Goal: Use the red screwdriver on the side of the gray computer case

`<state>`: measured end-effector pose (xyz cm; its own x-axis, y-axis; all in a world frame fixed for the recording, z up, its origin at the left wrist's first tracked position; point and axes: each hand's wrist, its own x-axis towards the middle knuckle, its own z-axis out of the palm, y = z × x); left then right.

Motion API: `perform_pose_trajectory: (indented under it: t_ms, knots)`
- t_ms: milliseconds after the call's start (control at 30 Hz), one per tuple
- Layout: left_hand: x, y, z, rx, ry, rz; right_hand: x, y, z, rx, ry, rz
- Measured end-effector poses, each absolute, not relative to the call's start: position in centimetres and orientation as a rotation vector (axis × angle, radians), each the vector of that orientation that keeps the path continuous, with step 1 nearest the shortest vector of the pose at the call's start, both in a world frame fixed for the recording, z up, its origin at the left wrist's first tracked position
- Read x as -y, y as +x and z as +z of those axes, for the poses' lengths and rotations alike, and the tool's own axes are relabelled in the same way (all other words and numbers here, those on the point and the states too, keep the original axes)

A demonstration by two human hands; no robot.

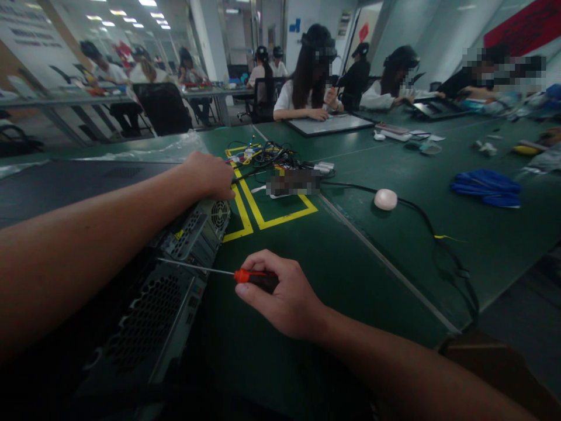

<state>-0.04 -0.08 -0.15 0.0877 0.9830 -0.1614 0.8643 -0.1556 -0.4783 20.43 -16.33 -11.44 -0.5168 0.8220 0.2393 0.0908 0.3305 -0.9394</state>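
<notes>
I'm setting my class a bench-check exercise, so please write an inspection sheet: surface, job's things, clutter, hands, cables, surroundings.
Surface: green tabletop with yellow tape.
Job's things: computer case at left; screwdriver pointing at its vented face, tip contact unclear.
Clutter: blue bundle and pale rounded object at right.
Hands: right hand grips the screwdriver; left hand near the case's far end, hold unclear.
Cables: tangled cables beyond the case; black cable at right.
Surroundings: people seated at tables.

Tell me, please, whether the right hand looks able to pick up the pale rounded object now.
Probably not: the right hand is holding the screwdriver, though the pale rounded object lies uncovered on the table.
</notes>
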Motion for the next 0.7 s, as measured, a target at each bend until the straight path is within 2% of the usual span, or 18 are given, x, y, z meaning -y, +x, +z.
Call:
perform_pose_trajectory:
  t_ms: [367, 567, 700]
  knots:
    - [-0.9, -0.8, -0.9, 1.962, -2.165, 0.527, 16.3, 20.3, -11.5, 1.812, -0.777, 1.229]
    - [-1.0, -0.8, -0.8, 1.93, -2.146, 0.572, 16.1, 20.4, -11.4, 1.898, -0.782, 1.12]
    - [-0.9, -0.8, -0.8, 1.906, -2.142, 0.578, 16.3, 20.4, -11.3, 1.868, -0.788, 1.198]
